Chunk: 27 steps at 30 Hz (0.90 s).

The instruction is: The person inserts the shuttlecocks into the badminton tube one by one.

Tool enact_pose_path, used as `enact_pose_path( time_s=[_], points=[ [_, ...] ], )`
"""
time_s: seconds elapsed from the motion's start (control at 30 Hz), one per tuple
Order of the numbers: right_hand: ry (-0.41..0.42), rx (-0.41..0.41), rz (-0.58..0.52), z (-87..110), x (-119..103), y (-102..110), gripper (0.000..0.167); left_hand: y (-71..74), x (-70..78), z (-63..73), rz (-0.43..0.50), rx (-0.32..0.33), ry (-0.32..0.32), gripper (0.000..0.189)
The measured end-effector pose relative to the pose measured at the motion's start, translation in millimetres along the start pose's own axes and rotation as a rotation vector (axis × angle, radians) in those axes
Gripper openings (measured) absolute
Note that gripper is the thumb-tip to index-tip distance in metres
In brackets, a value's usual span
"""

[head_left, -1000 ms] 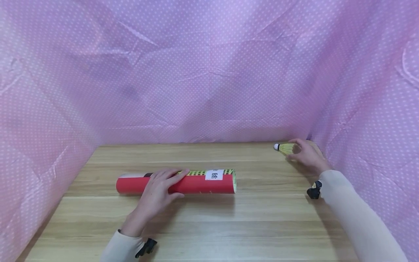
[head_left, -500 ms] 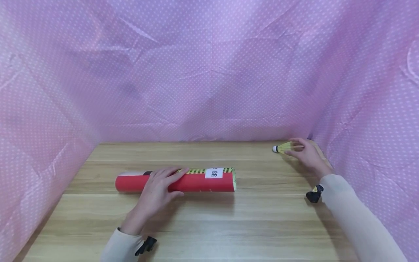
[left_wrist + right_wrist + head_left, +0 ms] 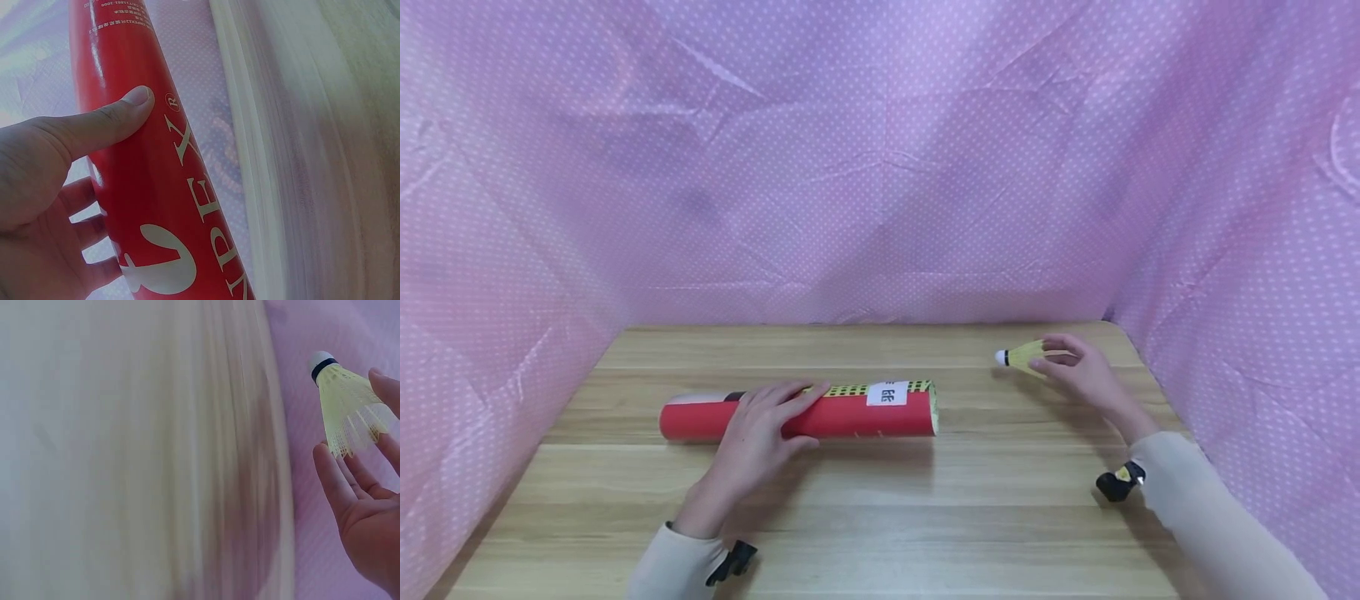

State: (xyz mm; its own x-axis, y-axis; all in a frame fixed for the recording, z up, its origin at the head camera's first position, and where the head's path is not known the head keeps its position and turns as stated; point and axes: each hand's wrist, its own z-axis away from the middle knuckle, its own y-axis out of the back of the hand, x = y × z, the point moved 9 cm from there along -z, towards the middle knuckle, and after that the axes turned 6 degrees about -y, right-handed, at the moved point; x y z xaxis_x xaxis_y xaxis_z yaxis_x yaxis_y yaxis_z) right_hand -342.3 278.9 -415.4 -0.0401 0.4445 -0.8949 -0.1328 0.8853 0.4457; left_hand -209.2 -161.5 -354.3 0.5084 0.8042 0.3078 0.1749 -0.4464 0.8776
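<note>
A red shuttlecock tube point(image 3: 857, 417) with a yellow-and-black checked band and a white label lies sideways, its open end facing right. My left hand point(image 3: 758, 437) grips it around the middle; in the left wrist view the thumb point(image 3: 119, 122) lies across the red side, fingers wrapping underneath. To the right, my right hand point(image 3: 1086, 375) holds a yellow shuttlecock point(image 3: 1024, 357) by its skirt, the white cork pointing left toward the tube. The right wrist view shows the shuttlecock point(image 3: 347, 403) between thumb and fingers, with the black band below its cork.
The wooden table point(image 3: 865, 525) lies beneath both hands. Pink dotted cloth point(image 3: 880, 167) hangs behind it and along both sides. Each sleeve cuff carries a small black wrist camera point(image 3: 733, 562).
My right hand has brought the shuttlecock leftward and nearer, away from the back right corner. The left hand and the tube have hardly shifted.
</note>
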Motion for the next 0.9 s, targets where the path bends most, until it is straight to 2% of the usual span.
enact_pose_path(
  time_s=[0.4,0.63,0.9],
  points=[
    [0.093,-0.078,-0.145,44.7,-46.8,-49.3,0.047,-3.1,1.2,-1.6,-0.005,-0.014,0.014,0.083],
    [0.123,-0.152,-0.210,63.8,-71.9,-78.3,0.048,-6.0,0.6,-2.0,0.000,-0.025,0.037,0.084],
    [0.158,-0.219,-0.271,76.8,-95.8,-107.6,0.052,-8.9,3.9,-5.1,0.002,-0.029,0.025,0.085]
  ],
)
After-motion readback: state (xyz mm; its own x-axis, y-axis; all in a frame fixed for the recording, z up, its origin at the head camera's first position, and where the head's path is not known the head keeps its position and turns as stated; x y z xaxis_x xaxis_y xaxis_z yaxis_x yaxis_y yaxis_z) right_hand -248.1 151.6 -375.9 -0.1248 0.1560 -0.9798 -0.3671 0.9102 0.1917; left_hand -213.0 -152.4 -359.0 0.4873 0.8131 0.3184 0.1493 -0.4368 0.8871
